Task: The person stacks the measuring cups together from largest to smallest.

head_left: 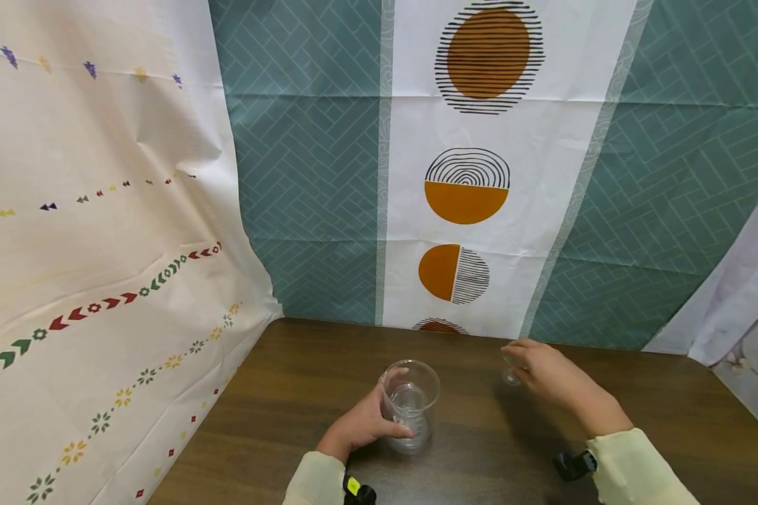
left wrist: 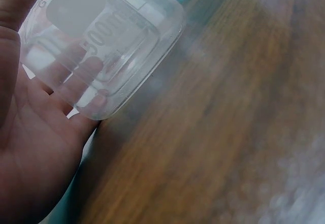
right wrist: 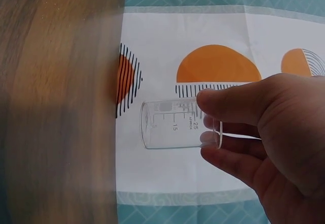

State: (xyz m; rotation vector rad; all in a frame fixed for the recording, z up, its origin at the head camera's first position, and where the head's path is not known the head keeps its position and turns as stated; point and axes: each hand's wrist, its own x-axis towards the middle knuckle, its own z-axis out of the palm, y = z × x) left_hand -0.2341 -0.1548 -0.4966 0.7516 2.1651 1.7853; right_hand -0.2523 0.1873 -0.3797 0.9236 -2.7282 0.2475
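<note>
My left hand (head_left: 366,419) grips a large clear glass beaker (head_left: 420,425) around its side, thumb at the front and fingers behind. In the left wrist view, the fingers show through the wall of this beaker (left wrist: 127,46), which bears a 500 ml marking. A smaller clear outline is nested inside it, seen in both views. Over to the right, my right hand (head_left: 552,375) pinches a small clear beaker (right wrist: 172,125) near its rim between thumb and fingertips. That small beaker has printed graduations up to 25 and hangs with its base downward, close over the table.
The brown wooden table (head_left: 278,407) spreads under both hands. A teal and white patterned cloth (head_left: 316,175) hangs along its back edge. At the left drapes a cream embroidered cloth (head_left: 101,280), and pale fabric (head_left: 726,301) hangs at the far right.
</note>
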